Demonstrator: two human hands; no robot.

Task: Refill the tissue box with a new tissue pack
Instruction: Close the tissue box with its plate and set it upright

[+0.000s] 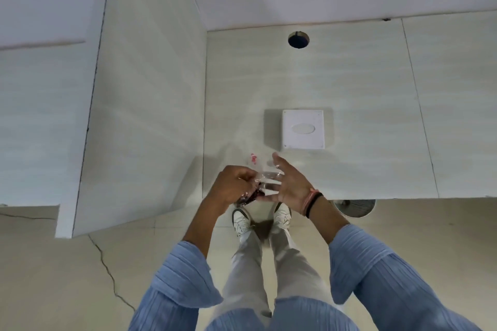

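A white tissue box [303, 129] with an oval slot is fixed to the tiled wall, its front shut. Below and left of it I hold a crumpled clear plastic wrapper [262, 179] with red print between both hands. My left hand [233, 185] is closed on the wrapper's left end, where it bunches up dark. My right hand [289, 185] has its fingers spread and touches the wrapper's right side with the fingertips. I cannot see tissues in the wrapper.
A tiled partition [139, 115] juts out on the left. A round hole [298, 39] sits high in the wall. A metal bin [356, 207] stands on the floor at the right. My shoes [242, 220] are near the wall base.
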